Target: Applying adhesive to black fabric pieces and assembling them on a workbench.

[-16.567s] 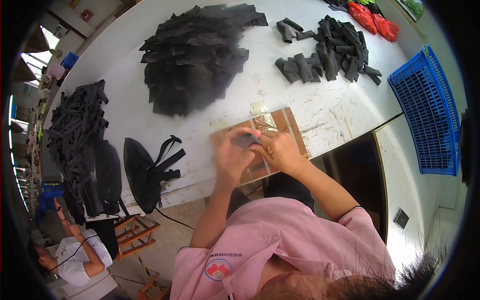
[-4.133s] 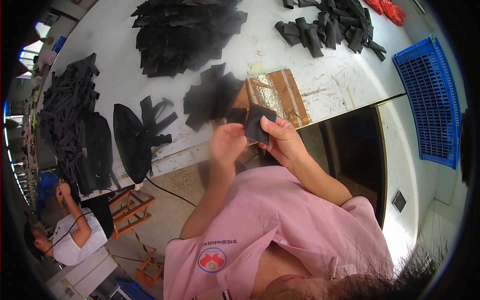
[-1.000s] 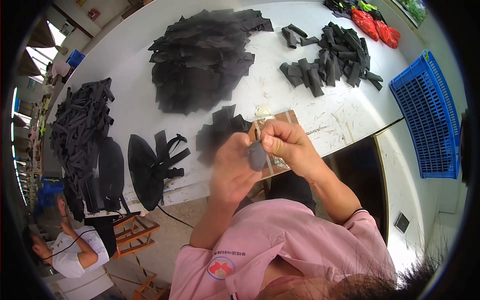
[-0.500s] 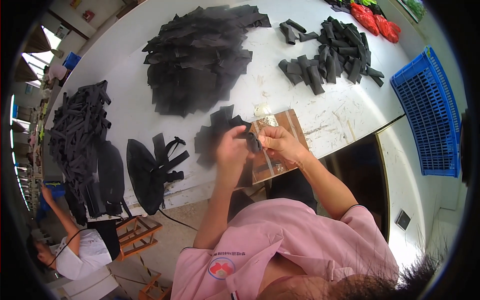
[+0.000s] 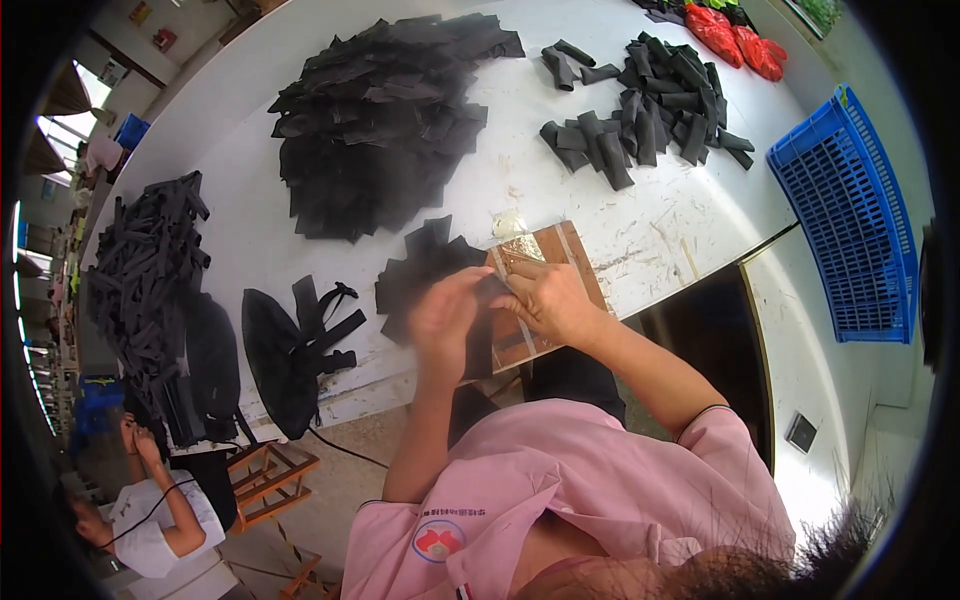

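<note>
My left hand (image 5: 446, 315), somewhat blurred, has its fingers closed at the left end of a small black fabric piece (image 5: 490, 289). At the other end my right hand (image 5: 557, 300) pinches the same piece between thumb and fingers. Much of the piece is hidden by the fingers. Both hands are over the near edge of the table, above a brown wooden board (image 5: 583, 262) with clear tape on it. Just beyond my left hand lies a small fanned pile of black fabric pieces (image 5: 425, 255). A dark strip hangs below, beside my left wrist.
Farther off sits a large layered stack of black fabric (image 5: 385, 130). Rolled black pieces (image 5: 650, 105) lie at the far right, near red plastic bags (image 5: 735, 45) and a blue crate (image 5: 845, 215). Black strips (image 5: 150, 260) and a strapped black item (image 5: 280, 360) occupy the left; a co-worker (image 5: 165, 515) sits beyond.
My right hand has turned over, knuckles now up, and closed in toward the left hand. The piece shows less between them. The co-worker's arms have drawn down and together.
</note>
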`<action>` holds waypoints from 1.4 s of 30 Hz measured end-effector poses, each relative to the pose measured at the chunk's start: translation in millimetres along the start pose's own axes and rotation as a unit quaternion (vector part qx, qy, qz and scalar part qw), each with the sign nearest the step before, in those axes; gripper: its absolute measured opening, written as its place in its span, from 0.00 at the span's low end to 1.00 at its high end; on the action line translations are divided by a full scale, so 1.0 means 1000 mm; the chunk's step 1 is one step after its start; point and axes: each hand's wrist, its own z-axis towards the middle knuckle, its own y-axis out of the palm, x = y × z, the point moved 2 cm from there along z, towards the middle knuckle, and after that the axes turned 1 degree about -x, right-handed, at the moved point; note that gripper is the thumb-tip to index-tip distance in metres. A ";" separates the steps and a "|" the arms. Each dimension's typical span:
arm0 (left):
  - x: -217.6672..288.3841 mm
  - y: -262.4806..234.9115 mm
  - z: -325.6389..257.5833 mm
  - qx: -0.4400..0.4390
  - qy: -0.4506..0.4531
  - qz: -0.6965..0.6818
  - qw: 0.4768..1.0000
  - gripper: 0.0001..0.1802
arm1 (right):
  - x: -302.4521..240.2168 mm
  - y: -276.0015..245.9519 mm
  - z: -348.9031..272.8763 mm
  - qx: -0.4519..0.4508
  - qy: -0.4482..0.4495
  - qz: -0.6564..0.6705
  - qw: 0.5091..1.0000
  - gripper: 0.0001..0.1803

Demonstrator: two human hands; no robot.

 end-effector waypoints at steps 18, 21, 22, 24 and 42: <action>0.027 0.019 0.016 -0.120 0.062 0.195 0.972 0.12 | 0.004 0.010 -0.011 0.085 0.018 0.103 0.991 0.12; 0.032 0.020 0.014 -0.112 0.018 0.110 0.987 0.09 | -0.007 -0.012 -0.003 0.036 0.092 0.085 0.991 0.13; 0.034 0.018 0.015 -0.097 0.028 0.060 0.993 0.09 | -0.011 -0.018 0.001 0.032 0.093 0.104 0.990 0.14; 0.036 0.013 0.017 -0.079 0.033 -0.046 0.995 0.10 | -0.012 -0.023 0.005 0.030 0.096 0.123 0.987 0.15; 0.049 0.004 0.023 -0.058 0.009 0.150 0.987 0.06 | -0.016 -0.016 -0.002 0.020 0.042 -0.007 0.999 0.16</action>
